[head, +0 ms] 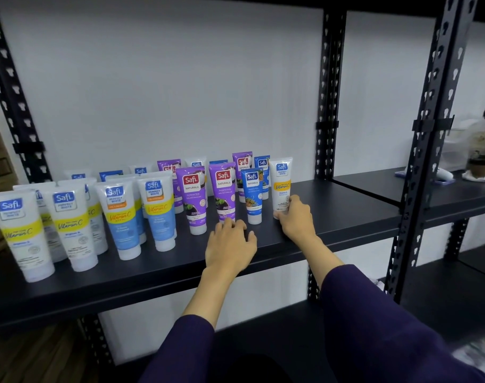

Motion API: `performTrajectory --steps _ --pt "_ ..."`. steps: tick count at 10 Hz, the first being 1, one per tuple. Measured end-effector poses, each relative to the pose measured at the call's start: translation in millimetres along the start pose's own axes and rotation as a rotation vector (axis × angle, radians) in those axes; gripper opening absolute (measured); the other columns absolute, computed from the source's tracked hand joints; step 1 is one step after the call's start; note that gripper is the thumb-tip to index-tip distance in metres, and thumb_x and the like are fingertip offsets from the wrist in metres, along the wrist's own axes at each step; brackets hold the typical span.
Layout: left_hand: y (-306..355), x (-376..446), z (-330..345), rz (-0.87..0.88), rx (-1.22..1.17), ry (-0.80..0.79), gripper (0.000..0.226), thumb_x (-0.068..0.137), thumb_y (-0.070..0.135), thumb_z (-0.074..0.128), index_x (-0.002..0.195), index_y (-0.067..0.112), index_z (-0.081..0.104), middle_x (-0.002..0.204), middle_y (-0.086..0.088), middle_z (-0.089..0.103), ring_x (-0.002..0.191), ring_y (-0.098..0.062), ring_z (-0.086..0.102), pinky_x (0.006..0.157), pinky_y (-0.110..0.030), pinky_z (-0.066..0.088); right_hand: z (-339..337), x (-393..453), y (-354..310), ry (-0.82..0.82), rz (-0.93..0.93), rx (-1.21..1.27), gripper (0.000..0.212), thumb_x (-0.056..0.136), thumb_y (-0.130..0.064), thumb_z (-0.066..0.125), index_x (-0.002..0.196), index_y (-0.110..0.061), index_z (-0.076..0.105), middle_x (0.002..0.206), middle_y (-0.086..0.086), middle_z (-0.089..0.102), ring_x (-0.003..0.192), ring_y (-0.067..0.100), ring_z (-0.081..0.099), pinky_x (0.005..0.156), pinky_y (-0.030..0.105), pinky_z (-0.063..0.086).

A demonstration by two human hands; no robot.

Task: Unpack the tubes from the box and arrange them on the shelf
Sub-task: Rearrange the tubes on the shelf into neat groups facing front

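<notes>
A dark shelf (332,217) on a black metal rack carries rows of upright tubes standing cap-down, spread from the far left to just right of the middle. At the near left stand white tubes with yellow bands (67,228), and beside them to the right white tubes with blue lower halves (158,214). Further right come two purple tubes (193,199) in the near row, with more purple and blue ones behind them toward the white back wall. A small blue tube (253,194) stands right of the purple pair. At the right end of the row stands a white tube with an orange-yellow band (281,186), upright, and the right hand (295,219) is wrapped around its lower part, fingers curled on its right side and thumb near its cap. The left hand (230,246) rests palm-down on the front of the shelf, fingers loosely spread, holding nothing; its fingertips lie just in front of the right-hand purple tube, and whether they touch it cannot be told. Both forearms come from dark purple sleeves (374,313) at the near edge. On the neighbouring shelf section to the far right lie some blurred small items (443,175). The box is not seen.
</notes>
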State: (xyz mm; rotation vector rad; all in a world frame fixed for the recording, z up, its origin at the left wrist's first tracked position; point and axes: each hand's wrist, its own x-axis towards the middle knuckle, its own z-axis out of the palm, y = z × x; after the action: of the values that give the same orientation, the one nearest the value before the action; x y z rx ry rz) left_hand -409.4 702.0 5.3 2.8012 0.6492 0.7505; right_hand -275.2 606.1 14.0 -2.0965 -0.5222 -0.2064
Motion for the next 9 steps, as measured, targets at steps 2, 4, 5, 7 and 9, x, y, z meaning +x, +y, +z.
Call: performTrajectory --steps 2,4,5,7,9 --pt "-1 0 0 0.003 -0.003 0.0 0.04 0.097 0.041 0.04 0.129 0.018 0.05 0.13 -0.004 0.05 0.119 -0.019 0.046 0.094 -0.033 0.043 -3 7 4 -0.005 0.018 0.002 0.044 0.088 -0.017 0.066 0.124 -0.004 0.043 0.131 0.019 0.053 0.119 0.037 0.053 0.096 0.045 0.047" --pt "-1 1 2 -0.003 0.003 -0.002 0.04 0.097 0.042 0.04 0.129 0.018 0.049 0.13 -0.004 0.049 0.119 -0.019 0.046 0.094 -0.033 0.044 -14 18 15 0.001 0.03 0.002 0.036 0.089 -0.01 0.062 0.12 -0.001 0.046 0.126 0.021 0.055 0.113 0.038 0.056 0.094 0.045 0.048" --pt "-1 1 2 -0.006 0.003 0.0 0.041 0.097 0.042 0.039 0.129 0.018 0.049 0.13 -0.004 0.049 0.12 -0.019 0.045 0.094 -0.033 0.044 -13 18 14 -0.005 0.03 0.015 0.041 0.088 -0.014 0.065 0.122 -0.003 0.045 0.128 0.02 0.055 0.115 0.037 0.055 0.095 0.045 0.048" --pt "-1 1 3 -0.012 0.006 -0.005 0.041 0.097 0.042 0.039 0.13 0.019 0.049 0.132 -0.004 0.049 0.121 -0.019 0.045 0.095 -0.033 0.045 -13 20 14 -0.021 0.051 -0.001 0.052 0.083 -0.026 0.072 0.122 -0.008 0.044 0.128 0.016 0.056 0.116 0.035 0.055 0.093 0.047 0.05" --pt "-1 1 3 -0.014 0.018 -0.018 0.043 0.098 0.042 0.038 0.133 0.019 0.048 0.134 -0.004 0.048 0.123 -0.019 0.044 0.096 -0.033 0.043 -14 22 17 -0.015 0.032 -0.006 0.044 0.085 -0.022 0.069 0.12 -0.006 0.046 0.128 0.016 0.056 0.115 0.034 0.056 0.093 0.044 0.049"
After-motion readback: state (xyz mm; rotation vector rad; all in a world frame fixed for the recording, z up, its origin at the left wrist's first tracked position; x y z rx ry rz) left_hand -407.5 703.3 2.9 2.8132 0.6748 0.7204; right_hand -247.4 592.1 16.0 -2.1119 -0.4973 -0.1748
